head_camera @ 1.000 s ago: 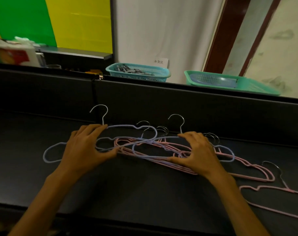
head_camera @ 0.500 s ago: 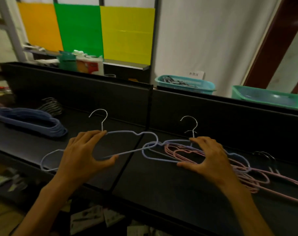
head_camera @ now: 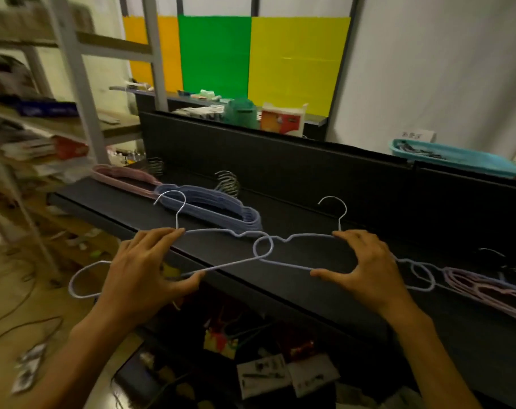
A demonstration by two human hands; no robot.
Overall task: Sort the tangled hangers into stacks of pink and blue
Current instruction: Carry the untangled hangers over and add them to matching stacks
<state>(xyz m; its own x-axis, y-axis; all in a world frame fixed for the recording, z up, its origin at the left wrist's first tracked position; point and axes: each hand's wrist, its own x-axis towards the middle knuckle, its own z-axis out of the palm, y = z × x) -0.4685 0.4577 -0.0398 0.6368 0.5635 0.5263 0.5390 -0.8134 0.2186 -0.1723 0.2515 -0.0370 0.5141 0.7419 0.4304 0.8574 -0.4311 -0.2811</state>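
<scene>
My left hand (head_camera: 146, 268) grips a blue hanger (head_camera: 221, 231) with fingers over its top bar and thumb under its bottom bar. A second blue hanger (head_camera: 307, 237) is held the same way by my right hand (head_camera: 366, 265). Both hangers are lifted above the black table's front edge, and their inner ends overlap between my hands. A blue stack (head_camera: 218, 208) lies on the table at the back left, with a pink stack (head_camera: 124, 178) beyond it. The tangled pile of mostly pink hangers (head_camera: 481, 286) lies at the right.
The black table (head_camera: 310, 287) has a tall back wall (head_camera: 280, 163). A teal basket (head_camera: 454, 157) sits behind the wall at the right. Metal shelving (head_camera: 74, 84) stands at the left. Cables and clutter cover the floor below the table edge.
Both hands lifted a blue hanger each out of the tangle and carried them left. The view swung left, bringing the blue and pink stacks into sight.
</scene>
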